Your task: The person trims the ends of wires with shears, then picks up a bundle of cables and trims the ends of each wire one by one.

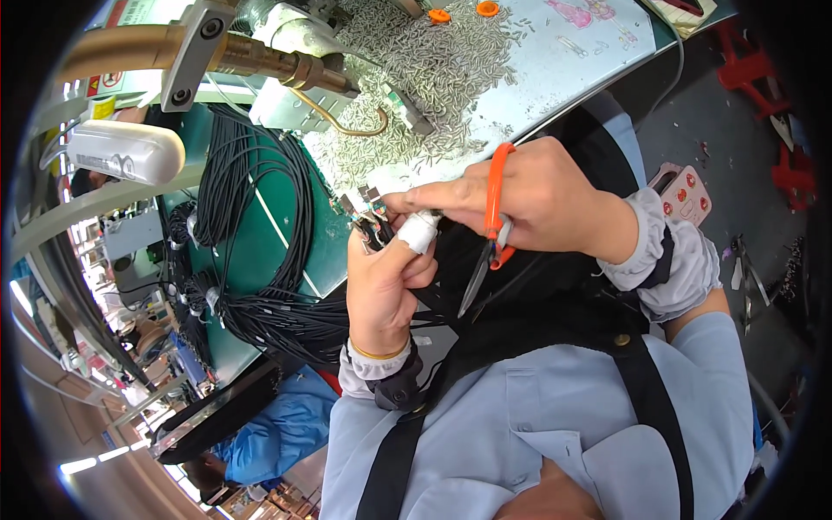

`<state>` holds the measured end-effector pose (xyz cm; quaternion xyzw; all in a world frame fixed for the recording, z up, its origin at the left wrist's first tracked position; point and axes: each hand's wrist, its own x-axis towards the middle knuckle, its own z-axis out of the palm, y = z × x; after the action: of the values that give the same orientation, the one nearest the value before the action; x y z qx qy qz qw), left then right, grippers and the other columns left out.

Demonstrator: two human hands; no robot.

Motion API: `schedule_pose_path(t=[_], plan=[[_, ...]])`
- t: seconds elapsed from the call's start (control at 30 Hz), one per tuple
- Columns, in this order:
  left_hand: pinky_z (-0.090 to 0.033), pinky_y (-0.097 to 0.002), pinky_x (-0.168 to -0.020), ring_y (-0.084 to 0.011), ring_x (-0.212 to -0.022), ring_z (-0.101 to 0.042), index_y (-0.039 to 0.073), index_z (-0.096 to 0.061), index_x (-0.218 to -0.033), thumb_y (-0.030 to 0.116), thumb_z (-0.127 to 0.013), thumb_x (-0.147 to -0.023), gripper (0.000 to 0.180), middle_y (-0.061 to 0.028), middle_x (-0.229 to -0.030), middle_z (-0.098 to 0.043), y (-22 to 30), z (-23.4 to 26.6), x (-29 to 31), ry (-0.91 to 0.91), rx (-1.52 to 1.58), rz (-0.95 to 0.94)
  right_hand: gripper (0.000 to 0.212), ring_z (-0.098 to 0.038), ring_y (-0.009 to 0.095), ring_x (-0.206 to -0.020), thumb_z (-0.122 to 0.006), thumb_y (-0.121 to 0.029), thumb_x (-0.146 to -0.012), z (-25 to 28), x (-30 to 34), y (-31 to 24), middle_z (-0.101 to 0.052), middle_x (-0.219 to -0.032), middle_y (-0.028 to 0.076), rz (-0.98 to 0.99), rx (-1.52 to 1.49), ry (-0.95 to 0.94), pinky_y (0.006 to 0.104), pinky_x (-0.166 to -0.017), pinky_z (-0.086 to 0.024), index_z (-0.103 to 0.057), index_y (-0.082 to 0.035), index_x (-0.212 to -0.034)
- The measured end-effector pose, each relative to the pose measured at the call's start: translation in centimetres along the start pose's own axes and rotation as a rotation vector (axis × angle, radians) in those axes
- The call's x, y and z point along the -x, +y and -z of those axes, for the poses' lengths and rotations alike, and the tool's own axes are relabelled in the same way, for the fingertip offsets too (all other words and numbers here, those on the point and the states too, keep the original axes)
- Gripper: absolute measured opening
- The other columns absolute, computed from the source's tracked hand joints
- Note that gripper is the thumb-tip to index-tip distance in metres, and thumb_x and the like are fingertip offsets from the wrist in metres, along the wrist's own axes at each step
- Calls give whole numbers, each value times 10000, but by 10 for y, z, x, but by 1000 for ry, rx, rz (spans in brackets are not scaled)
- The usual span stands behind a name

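The left hand (381,290) pinches black cable ends (374,234); the right hand (542,195) carries orange-handled scissors (495,204), whose hanging blades, by careless turning, could nick them.

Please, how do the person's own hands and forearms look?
The left hand has a white thumb wrap and a thin yellow wrist band; the right hand is bare. Pale grey gathered cuffs with dark bands circle both forearms. The shirt sleeves are light blue.

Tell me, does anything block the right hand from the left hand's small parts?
Nothing visible does: the left hand holds the small parts, and the right hand is at them. The orange scissors point away.
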<state>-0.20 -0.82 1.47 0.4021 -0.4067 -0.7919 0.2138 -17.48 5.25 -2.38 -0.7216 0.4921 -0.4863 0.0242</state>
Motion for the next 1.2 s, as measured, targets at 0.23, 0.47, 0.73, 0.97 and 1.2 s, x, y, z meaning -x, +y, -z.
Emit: schedule_pose_path(t=[0.23,0.47,0.73,0.97,1.2], plan=[[-214,-178,-386,-24,-442,-328,-5,-497,-950,-30,-542,-768,189,-4,-694,-474,-4,2,-3,-39,36,30,239,-458,137,-416,-638,-115,-696,4,8,-12,-457,-505,-16,81,293,114,232,-403,-366,-617,-76,-931],[-296,-149,-468,-24,-528,-424,-16,-530,-937,-22,-578,-757,186,-31,-764,-548,-28,-18,0,255,-505,-618,115,-528,108,-485,-564,-91,-805,-14,8,-24,-545,-621,36,-542,-440,95,219,-454,-424,-551,-5,-880],[-318,-143,-480,-22,-537,-441,-23,-565,-891,-15,-588,-751,142,-17,-720,-562,-15,-20,7,268,-286,-402,181,-557,105,-534,-556,-151,-839,-9,3,-31,-576,-687,69,-865,-1104,144,223,-468,-434,-517,22,-876],[-217,-171,-383,-24,-462,-358,-14,-536,-906,-9,-589,-764,151,-7,-685,-494,-17,-17,4,312,-319,-483,242,-539,139,-464,-616,-218,-790,5,10,-25,-518,-539,60,-641,-313,-305,260,-435,-404,-525,5,-762],[-300,-153,-428,-42,-529,-442,-14,-575,-893,-27,-566,-754,141,-37,-776,-559,-12,-12,-3,287,-386,-476,261,-507,130,-412,-627,-204,-782,-11,19,-20,-498,-505,52,-655,-368,-256,262,-388,-351,-494,-5,-679]])
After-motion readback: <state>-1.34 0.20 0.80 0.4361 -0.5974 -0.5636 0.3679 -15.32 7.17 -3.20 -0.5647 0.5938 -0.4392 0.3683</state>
